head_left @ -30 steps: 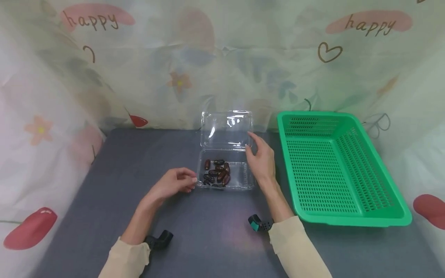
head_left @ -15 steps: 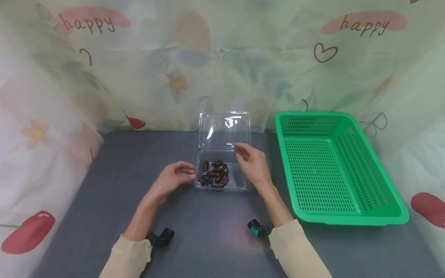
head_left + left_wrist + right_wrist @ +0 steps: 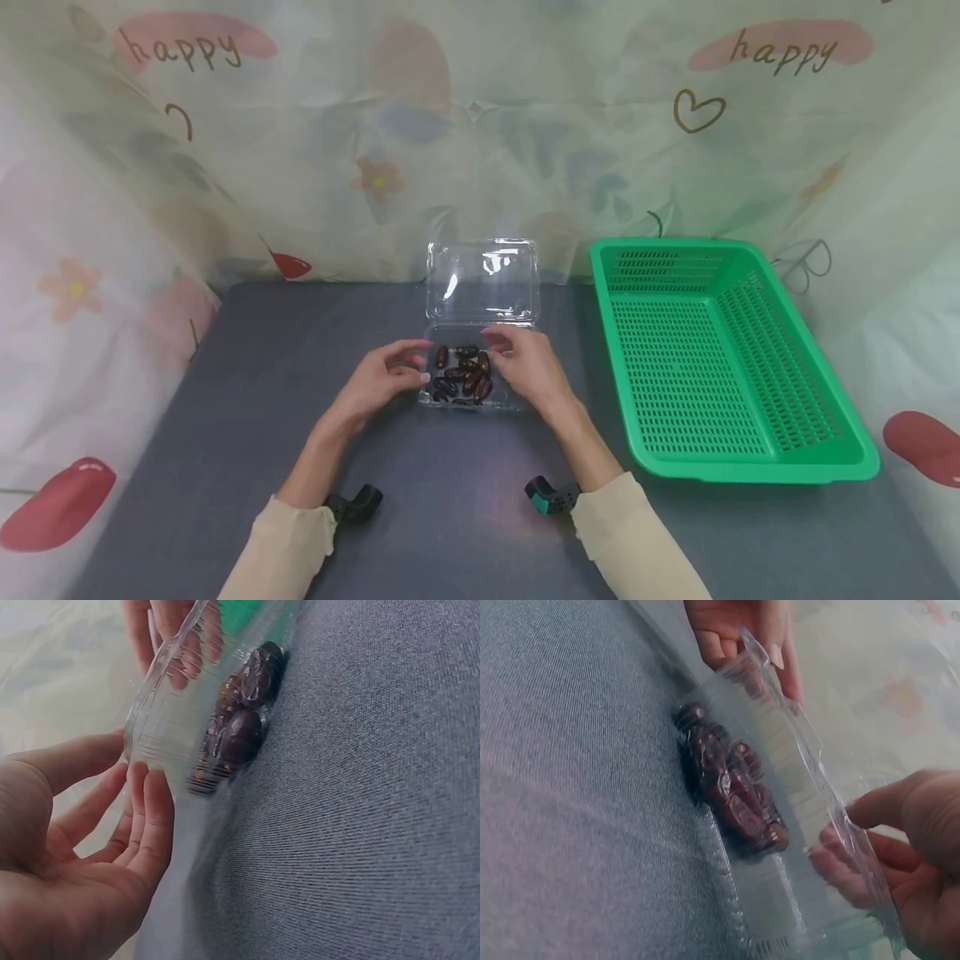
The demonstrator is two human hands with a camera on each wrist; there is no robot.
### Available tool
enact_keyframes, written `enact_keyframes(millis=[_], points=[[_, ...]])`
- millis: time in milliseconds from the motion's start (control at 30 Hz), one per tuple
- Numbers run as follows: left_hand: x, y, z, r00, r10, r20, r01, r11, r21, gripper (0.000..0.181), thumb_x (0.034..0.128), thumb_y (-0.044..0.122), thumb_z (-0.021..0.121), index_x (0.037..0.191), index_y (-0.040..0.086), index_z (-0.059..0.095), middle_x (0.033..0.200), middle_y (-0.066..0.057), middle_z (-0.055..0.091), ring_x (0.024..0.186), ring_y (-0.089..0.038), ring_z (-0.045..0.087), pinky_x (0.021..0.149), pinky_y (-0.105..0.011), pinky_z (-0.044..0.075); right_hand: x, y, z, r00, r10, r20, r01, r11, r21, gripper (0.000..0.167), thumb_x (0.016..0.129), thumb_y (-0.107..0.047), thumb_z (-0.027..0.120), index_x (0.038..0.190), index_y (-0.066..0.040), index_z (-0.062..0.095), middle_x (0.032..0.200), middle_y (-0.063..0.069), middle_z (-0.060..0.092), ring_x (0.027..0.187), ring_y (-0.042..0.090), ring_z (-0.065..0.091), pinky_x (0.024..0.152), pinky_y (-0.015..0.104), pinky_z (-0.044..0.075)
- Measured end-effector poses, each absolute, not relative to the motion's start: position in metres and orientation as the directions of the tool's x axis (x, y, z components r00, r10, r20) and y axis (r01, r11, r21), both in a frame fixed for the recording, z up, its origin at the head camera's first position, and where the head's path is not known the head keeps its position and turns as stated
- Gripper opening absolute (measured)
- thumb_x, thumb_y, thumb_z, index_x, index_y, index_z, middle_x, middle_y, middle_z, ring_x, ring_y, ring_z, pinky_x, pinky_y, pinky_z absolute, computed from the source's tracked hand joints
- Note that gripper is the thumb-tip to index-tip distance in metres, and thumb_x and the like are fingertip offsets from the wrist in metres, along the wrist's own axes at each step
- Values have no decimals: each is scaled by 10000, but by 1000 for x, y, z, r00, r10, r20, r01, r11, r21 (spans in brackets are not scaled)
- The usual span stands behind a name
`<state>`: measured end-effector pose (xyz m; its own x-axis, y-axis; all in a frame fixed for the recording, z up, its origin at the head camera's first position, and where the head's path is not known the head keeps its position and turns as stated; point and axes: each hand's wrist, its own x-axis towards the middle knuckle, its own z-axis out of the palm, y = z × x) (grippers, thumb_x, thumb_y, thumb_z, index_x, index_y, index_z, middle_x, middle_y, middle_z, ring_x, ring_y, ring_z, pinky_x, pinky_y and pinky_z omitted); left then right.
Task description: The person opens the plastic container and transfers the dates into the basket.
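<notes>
A clear plastic clamshell box (image 3: pixel 510 400) stands on the dark cloth with its lid (image 3: pixel 480 283) raised behind it. Several dark brown dates (image 3: pixel 454 375) lie loose in its base, mostly towards the left. My left hand (image 3: pixel 378 379) is at the box's left side, fingertips against the clear wall (image 3: pixel 161 720) and rim, thumb and forefinger apart. My right hand (image 3: pixel 531 367) reaches over the right side of the base, its bent fingers near the dates and nothing seen held. In the right wrist view, the right fingertips (image 3: pixel 832 859) show through the clear plastic.
To the right stands a green perforated plastic basket (image 3: pixel 637 433). A dark grey cloth (image 3: pixel 450 517) covers the table. Behind and at the sides hangs a pale printed curtain (image 3: pixel 480 167). Each wrist carries a black strap-mounted camera (image 3: pixel 551 496).
My right hand has moved from the lid's right edge down and left, over the base. My left hand has shifted slightly right and up, its fingers reaching the rim. The dates look unmoved.
</notes>
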<state>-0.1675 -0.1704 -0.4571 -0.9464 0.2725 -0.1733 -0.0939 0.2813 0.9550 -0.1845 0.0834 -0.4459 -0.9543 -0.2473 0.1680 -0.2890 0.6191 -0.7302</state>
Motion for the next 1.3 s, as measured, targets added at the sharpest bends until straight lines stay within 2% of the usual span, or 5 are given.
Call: enact_keyframes(millis=[333,500,633,800,1300], points=[[-166,-168,-459,-947,266,-178,-114,240,964,536,881,-4,701,1392,62,550,1183,-187,568,977,-222,650,807,-297,526,-184,71,-445,-979,-201,28,-166,714,-680,367,845,-7,732,1207,-36,685,1162,121,704,988,238,708,863,363,548],[-164,-167,-458,-946,262,-191,-131,230,964,539,881,-12,698,1393,68,550,1185,-185,567,969,-212,649,814,-289,521,-184,64,-447,-988,-149,-52,-76,738,-670,326,843,-76,763,1161,-24,713,1060,106,737,941,219,716,852,363,550],[-163,-166,-457,-946,258,-195,-137,226,964,537,883,-3,702,1393,67,550,1182,-182,569,963,-205,650,811,-280,515,-184,60,-451,-988,-119,-94,-24,734,-678,312,830,-127,790,1130,-59,741,986,48,755,893,176,720,841,365,544],[-165,-166,-459,-946,264,-189,-136,208,969,525,887,1,701,1387,65,556,1192,-200,567,974,-211,649,811,-269,512,-188,60,-453,-983,-143,-113,-27,727,-687,304,790,-140,821,1087,-106,765,955,11,757,859,142,713,820,347,536],[-165,-169,-462,-945,256,-204,-165,168,972,536,887,-2,697,1397,63,544,1226,-239,537,939,-176,641,801,-246,487,-197,56,-456,-959,-194,-208,9,708,-706,289,717,-147,872,991,-146,780,874,-31,727,807,119,654,779,315,504]])
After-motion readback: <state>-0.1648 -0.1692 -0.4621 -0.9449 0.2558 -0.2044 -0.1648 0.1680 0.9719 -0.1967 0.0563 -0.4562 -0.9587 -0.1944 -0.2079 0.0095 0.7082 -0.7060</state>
